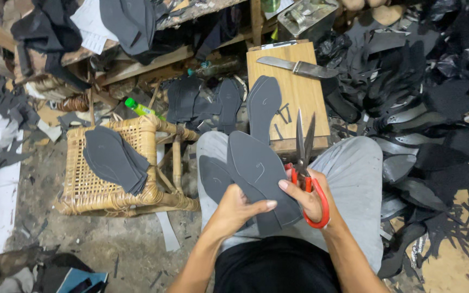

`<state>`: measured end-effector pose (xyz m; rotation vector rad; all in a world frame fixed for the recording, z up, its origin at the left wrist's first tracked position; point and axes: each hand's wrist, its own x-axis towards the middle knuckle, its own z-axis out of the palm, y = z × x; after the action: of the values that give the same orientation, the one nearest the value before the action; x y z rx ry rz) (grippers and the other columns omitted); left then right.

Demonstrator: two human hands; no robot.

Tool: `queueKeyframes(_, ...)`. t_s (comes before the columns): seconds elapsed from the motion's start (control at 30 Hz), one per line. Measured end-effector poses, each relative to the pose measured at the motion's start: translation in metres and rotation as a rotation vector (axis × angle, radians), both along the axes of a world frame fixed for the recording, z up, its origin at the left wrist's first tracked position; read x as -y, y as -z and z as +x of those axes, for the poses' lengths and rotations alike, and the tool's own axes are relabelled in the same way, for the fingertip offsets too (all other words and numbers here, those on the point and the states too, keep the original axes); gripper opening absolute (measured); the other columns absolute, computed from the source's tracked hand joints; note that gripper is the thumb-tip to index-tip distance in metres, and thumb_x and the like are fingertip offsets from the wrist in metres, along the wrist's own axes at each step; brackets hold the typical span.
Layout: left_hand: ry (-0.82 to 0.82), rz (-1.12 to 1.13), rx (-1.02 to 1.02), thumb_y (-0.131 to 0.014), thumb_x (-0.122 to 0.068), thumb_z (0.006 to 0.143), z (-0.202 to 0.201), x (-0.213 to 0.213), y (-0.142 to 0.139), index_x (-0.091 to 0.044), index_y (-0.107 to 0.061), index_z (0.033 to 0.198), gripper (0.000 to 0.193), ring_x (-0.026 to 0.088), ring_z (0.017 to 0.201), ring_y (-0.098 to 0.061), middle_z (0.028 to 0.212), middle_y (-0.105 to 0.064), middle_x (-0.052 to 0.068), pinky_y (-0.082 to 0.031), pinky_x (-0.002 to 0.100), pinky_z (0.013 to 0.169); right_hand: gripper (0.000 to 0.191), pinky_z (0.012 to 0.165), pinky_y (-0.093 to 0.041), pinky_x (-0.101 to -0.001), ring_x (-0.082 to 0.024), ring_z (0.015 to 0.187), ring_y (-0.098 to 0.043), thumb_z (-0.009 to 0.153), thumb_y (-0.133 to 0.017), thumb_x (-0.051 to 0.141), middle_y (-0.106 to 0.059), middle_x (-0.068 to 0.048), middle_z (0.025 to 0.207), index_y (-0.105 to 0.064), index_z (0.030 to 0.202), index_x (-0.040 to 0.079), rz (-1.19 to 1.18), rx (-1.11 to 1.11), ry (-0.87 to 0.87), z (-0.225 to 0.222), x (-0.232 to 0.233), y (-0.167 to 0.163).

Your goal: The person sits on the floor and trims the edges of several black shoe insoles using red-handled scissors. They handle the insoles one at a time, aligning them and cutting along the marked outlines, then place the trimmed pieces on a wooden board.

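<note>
Heaped at far right: large pile of black offcuts point(435, 103), matte sheet material, curved and jagged shapes overlapping. Floor point(93, 239) bare concrete, dusty, littered with thin dark trimmings. At left: woven rattan stool point(153, 201), cane frame, square lattice seat, carrying a fanned stack of grey soles point(112, 158), flat, smooth, sole-shaped. Ahead of the knees: small wooden block point(291, 89), pale plywood top, scored with cut marks, bearing a long steel knife point(299, 67) near its far edge and a second stack of soles point(263, 106) leaning over its left edge. Grey trousers point(354, 173) across the lap.

Held at centre above the lap: grey sole piece point(259, 168), smooth foam-like sheet, rounded toe pointing away, faint drawn curve on its face; further sole pieces fanned beneath it. Left hand point(234, 211) closed round its heel end, thumb on top. Right hand point(308, 198) wrapped through the red loop handles of the scissors point(305, 163), fingertips also touching the sole edge; steel blades slightly parted, pointing away.
</note>
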<state>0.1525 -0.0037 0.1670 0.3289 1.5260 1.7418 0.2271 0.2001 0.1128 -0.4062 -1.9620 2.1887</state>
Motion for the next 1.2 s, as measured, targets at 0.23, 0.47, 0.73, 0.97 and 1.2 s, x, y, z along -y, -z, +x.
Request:
queueKeyframes(0.23, -0.467, -0.810, -0.739, -0.092, -0.022, 0.071, -0.016, 0.056, 0.039, 0.009, -0.046, 0.140, 0.088, 0.029, 0.097, -0.061, 0.112, -0.062, 0.021, -0.051, 0.040, 0.086, 0.021, 0.070, -0.042, -0.0235, -0.006, 0.075, -0.051, 0.084, -0.076, 0.011, -0.057, 0.005, 0.081, -0.065, 0.100, 0.003, -0.110, 0.051, 0.267, 0.000, -0.016, 0.019)
queueKeyframes(0.47, -0.473, -0.440, -0.963, -0.074, -0.020, 0.092, -0.081, -0.042, 0.072, 0.001, -0.066, 0.129, 0.044, 0.035, 0.109, -0.062, 0.117, -0.064, 0.018, -0.050, 0.042, 0.098, 0.023, 0.087, -0.047, -0.0231, -0.008, 0.093, -0.062, 0.085, -0.068, 0.011, -0.067, 0.001, 0.097, -0.067, 0.106, 0.002, -0.402, -0.033, 0.399, -0.001, -0.023, 0.014)
queueKeyframes(0.73, -0.376, -0.805, -1.123, -0.089, -0.027, 0.069, -0.162, -0.153, 0.084, 0.005, -0.060, 0.128, 0.074, 0.042, 0.112, -0.053, 0.117, -0.059, 0.025, -0.045, 0.047, 0.094, 0.021, 0.084, -0.046, -0.0278, -0.012, 0.090, -0.059, 0.089, -0.070, 0.011, -0.063, -0.001, 0.094, -0.065, 0.108, 0.003, -0.314, -0.050, 0.474, 0.023, -0.045, 0.024)
queueKeyframes(0.97, -0.391, -0.574, -0.824, -0.081, -0.029, 0.082, -0.186, -0.133, 0.099, -0.003, -0.060, 0.140, 0.067, 0.033, 0.112, -0.064, 0.116, -0.069, 0.015, -0.050, 0.046, 0.101, 0.025, 0.085, -0.043, -0.0273, -0.011, 0.090, -0.056, 0.091, -0.076, 0.008, -0.058, 0.000, 0.094, -0.064, 0.113, 0.002, -0.339, -0.091, 0.542, 0.018, -0.050, 0.042)
queueKeyframes(1.2, -0.208, -0.722, -1.071, -0.096, -0.023, 0.055, -0.141, -0.163, 0.065, 0.000, -0.053, 0.137, 0.095, 0.042, 0.113, -0.046, 0.120, -0.049, 0.022, -0.040, 0.051, 0.093, 0.027, 0.089, -0.046, -0.0255, -0.010, 0.095, -0.060, 0.089, -0.073, 0.012, -0.065, -0.001, 0.100, -0.063, 0.112, 0.004, -0.313, -0.117, 0.543, 0.010, -0.035, 0.032)
